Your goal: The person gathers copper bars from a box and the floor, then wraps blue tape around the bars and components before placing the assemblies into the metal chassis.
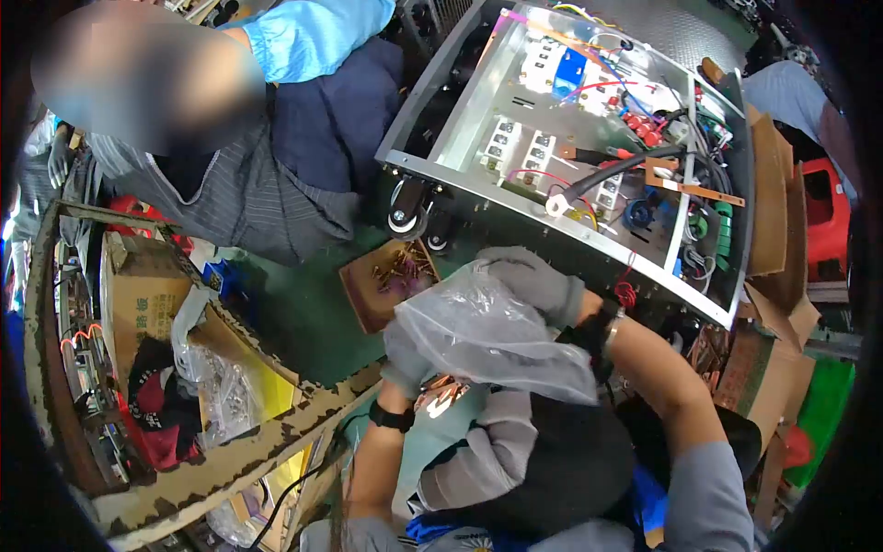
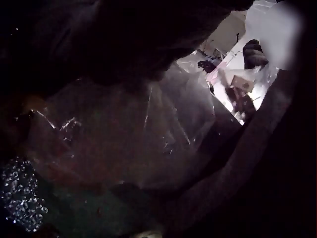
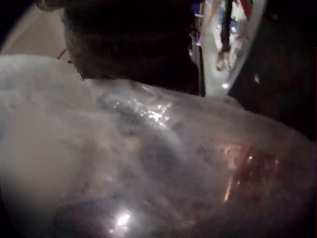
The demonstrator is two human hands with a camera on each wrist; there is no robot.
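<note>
A clear plastic bag [image 1: 492,327] spreads between two grey-gloved hands in the head view. The right hand [image 1: 538,283] grips its upper edge; the left hand [image 1: 405,354] is at its lower left side, its fingers partly covered by plastic. Shiny copper-coloured parts [image 1: 441,396] lie just beneath the left hand and the bag; whether they are inside it, I cannot tell. Dark and blurred, the left wrist view shows the bag [image 2: 124,129] across its middle. In the right wrist view the bag [image 3: 148,148] fills the lower part, with copper-coloured pieces [image 3: 252,168] behind the film.
An open metal cabinet [image 1: 589,120] with wiring stands on casters at the upper right. A small box [image 1: 368,304] of brass-coloured hardware sits beyond the left hand. A worn metal frame [image 1: 230,460] runs along the lower left. Another person [image 1: 248,193] is at the upper left; cardboard [image 1: 773,202] stands right.
</note>
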